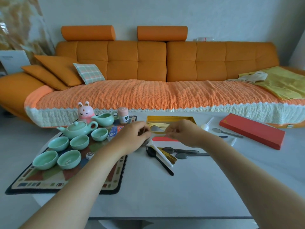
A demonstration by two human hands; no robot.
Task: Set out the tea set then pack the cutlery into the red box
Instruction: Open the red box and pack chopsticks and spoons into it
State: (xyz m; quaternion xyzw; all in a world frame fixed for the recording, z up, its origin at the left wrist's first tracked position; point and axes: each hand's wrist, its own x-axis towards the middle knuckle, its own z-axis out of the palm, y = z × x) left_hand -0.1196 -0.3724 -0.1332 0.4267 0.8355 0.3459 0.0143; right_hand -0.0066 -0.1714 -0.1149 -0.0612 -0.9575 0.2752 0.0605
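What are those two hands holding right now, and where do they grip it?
A grey spoon, pinched at its handle by the right hand. The left hand curls beside its bowl; whether it grips anything is unclear.

Table [165,195] up front, sofa [148,63] behind it. Mat [66,180] on table's L side w/ tea set on it: teapot [77,129] at back L, pitcher [104,119] to its R & further back, five cups [79,142], one R of teapot, two in front of it, two nearest front edge. Figurine [85,113] & small jar [123,115] at mat's far edge, either side of pitcher. Box [170,119] centre-back, open; lid [252,131] well apart to R. Cutlery pile [165,154] just in front of box, R of mat. Scoop [206,125] & lone spoon [226,132] btw box & lid. L hand [133,138] & R hand [184,133] meet over box's near edge, held spoon [155,128] btw them.
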